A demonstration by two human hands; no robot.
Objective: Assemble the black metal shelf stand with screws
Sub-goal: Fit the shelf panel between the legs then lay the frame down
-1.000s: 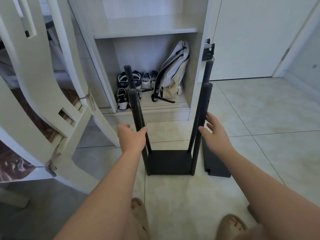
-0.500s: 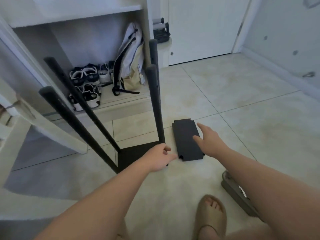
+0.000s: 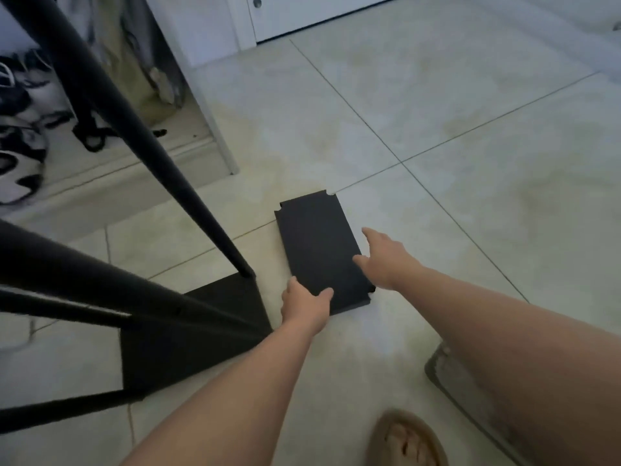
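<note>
Flat black rectangular metal shelf panel with notched corners (image 3: 319,243) lies on pale tiled floor (image 3: 470,163), just right of black tube-legged stand frame (image 3: 188,344). Left hand (image 3: 304,306) grips panel's near-left corner, thumb on top. Right hand (image 3: 383,260) touches right edge, fingers straight, not clasping.

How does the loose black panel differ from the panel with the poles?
The loose panel lies bare, corner notches open; the panel with poles has poles rising from it. The left hand grips and the right hand touches the loose panel; neither touches the panel with poles. Both panels are black, on the tiled floor.
</note>
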